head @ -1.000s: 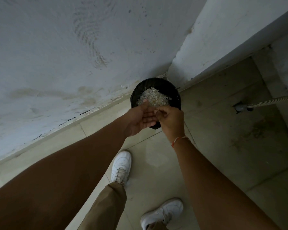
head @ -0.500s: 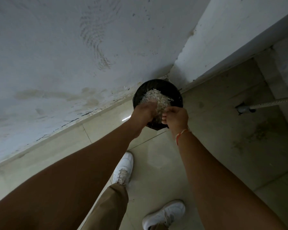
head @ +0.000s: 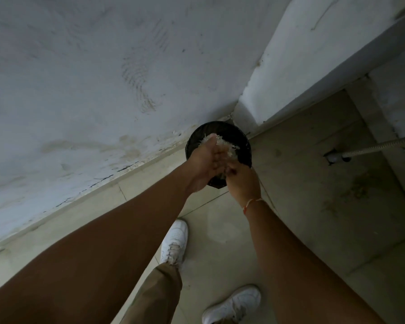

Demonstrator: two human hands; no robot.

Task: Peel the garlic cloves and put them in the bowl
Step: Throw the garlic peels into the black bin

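Observation:
A black round bin (head: 244, 142) stands on the floor in the corner of the wall, with a heap of pale garlic skins (head: 230, 147) inside it. Both my hands are over its near side. My left hand (head: 205, 161) shows its back to me, fingers pointing down toward the skins. My right hand (head: 241, 181), with an orange thread at the wrist, has its fingertips bent against the left hand's palm side. The spot where they meet is blurred, and anything between them is hidden. No garlic cloves or bowl are in view.
A stained white wall (head: 103, 78) runs along the left, and a white pillar (head: 302, 54) rises behind the bin. On the beige tiled floor (head: 313, 183) are my white shoes (head: 174, 242). A flexible metal hose (head: 379, 145) enters a floor drain at right.
Both hands have moved farther out over the bin and closer together. The left hand has turned its back up and covers more of the skins.

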